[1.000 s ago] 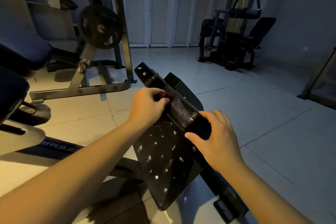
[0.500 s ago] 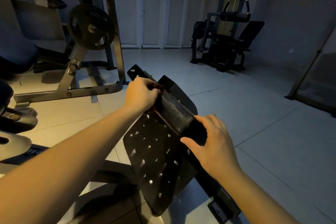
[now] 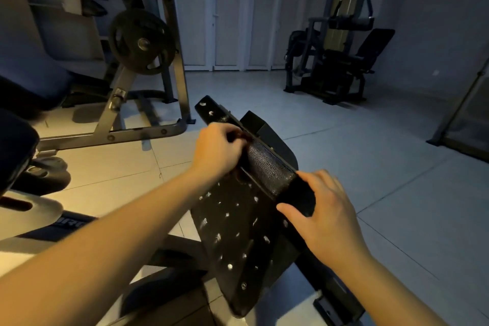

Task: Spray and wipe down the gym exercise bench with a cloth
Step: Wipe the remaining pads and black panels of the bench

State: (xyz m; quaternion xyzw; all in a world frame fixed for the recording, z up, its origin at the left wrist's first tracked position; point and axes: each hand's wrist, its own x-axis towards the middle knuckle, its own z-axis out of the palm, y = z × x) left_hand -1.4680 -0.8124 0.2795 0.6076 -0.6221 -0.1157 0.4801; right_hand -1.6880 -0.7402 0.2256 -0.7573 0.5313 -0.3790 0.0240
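Left hand (image 3: 219, 152) around cloth (image 3: 243, 135), against bench (image 3: 238, 233).

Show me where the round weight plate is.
In the head view, the weight plate hangs upper left on a metal rack, left of the white doors.

The left hand (image 3: 217, 151) hides most of the cloth (image 3: 241, 136) (a dark scrap shows); the bench (image 3: 238, 233) runs off-frame below.

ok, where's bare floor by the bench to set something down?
Widest: tiles right of the bench, up to the far machine. Smaller patch left of it, before the rack. Crowded: the bench top, where the left hand grips a cloth and the right hand holds the roller; far left, rack and plate.
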